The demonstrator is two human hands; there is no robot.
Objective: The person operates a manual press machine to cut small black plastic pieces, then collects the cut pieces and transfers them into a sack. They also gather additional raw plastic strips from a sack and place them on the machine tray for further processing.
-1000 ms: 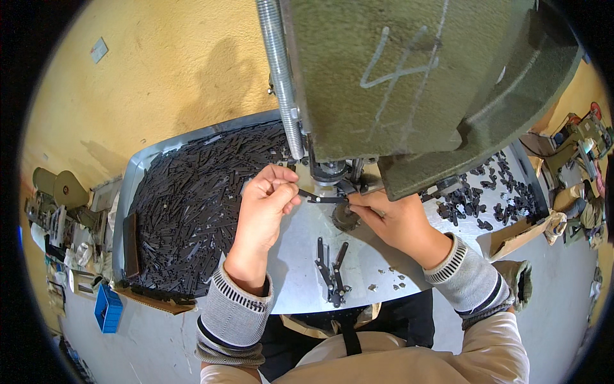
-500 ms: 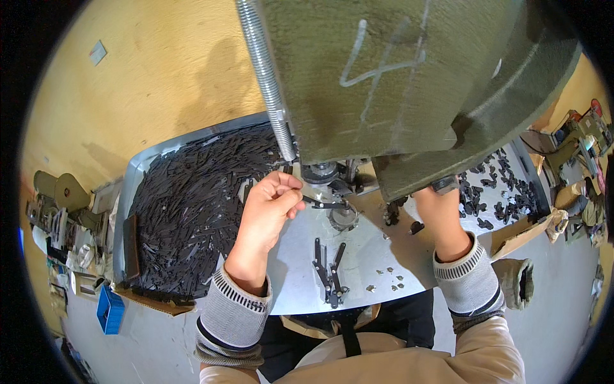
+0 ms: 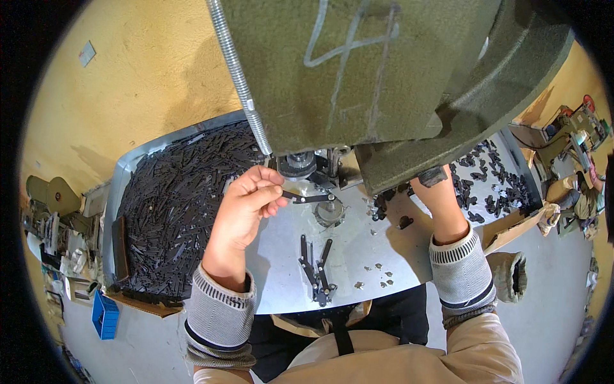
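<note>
My left hand (image 3: 251, 197) is closed in a pinch on one end of a dark jointed metal strip (image 3: 313, 199) with bright rivets. The strip's free end reaches over a small round metal fixture (image 3: 330, 213), beneath the head of a green press (image 3: 358, 83). My right hand (image 3: 436, 193) is beside loose black metal pieces (image 3: 404, 222), under the press's right edge. The press hides its fingers, so what they hold cannot be made out. Nearer to me, several jointed black strips (image 3: 316, 272) lie in a bunch on the metal table (image 3: 275, 278).
A large tray (image 3: 121, 185) at the left is heaped with flat black strips. Small black parts (image 3: 499, 192) are spread at the right, by a cardboard flap (image 3: 511, 233). Tiny metal pieces (image 3: 377, 275) lie near the front edge. A blue crate (image 3: 105, 315) stands on the floor.
The whole view has shifted, so the scene sits further left. My left hand keeps its pinch, and the strip's two links now lie straighter. My right hand is slightly further right of the round fixture.
</note>
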